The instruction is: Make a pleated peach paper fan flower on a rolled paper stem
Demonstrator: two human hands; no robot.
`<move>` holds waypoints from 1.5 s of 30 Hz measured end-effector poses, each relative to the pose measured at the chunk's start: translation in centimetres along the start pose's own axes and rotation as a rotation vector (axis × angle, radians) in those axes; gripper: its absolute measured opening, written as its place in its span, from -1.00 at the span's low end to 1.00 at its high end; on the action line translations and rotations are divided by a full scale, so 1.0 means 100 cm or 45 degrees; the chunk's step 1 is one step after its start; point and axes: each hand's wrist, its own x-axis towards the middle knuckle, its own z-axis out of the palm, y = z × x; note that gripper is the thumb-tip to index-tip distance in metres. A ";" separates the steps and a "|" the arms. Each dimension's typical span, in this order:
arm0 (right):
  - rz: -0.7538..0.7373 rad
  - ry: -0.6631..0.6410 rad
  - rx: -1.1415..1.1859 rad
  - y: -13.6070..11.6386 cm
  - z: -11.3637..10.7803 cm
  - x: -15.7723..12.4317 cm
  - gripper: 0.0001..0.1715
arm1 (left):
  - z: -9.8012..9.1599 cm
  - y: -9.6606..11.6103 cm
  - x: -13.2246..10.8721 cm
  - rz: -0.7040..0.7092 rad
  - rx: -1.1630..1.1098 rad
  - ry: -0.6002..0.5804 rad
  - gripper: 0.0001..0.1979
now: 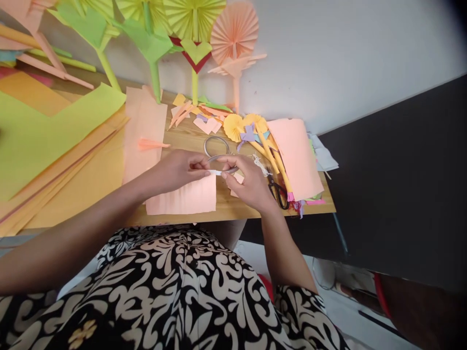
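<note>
My left hand [178,167] and my right hand [248,182] meet over the wooden table [237,206]. Both are closed in a pinch. My right fingers grip a clear roll of tape [223,159], and my left fingers pinch the white strip [215,172] drawn out of it. A second clear tape ring [216,145] lies just behind them. Under my left hand lies a pink paper sheet [182,198].
Stacked green, orange and yellow sheets [54,155] cover the left. Paper flowers [193,19] lean on the wall behind. Right of my hands lie black scissors [279,193], yellow paper stems [273,160] and a pink sheet [297,155]. The table's edge is near my body.
</note>
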 end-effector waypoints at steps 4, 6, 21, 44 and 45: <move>0.008 0.042 0.072 0.008 0.010 -0.005 -0.66 | 0.004 -0.006 0.001 0.046 0.034 0.035 -0.68; -0.002 0.044 0.101 0.011 0.012 -0.006 -0.65 | 0.004 -0.007 0.001 0.112 0.061 0.065 -0.68; 0.286 0.417 -0.263 0.042 -0.018 -0.075 -0.67 | 0.004 -0.001 0.010 -0.289 -0.301 -0.048 -0.76; 1.088 0.295 0.637 0.060 -0.073 -0.145 -0.19 | 0.004 -0.010 0.002 -0.286 -0.461 0.108 -0.73; 1.062 0.314 0.720 0.056 -0.070 -0.144 -0.15 | 0.004 -0.010 0.002 -0.283 -0.460 0.112 -0.73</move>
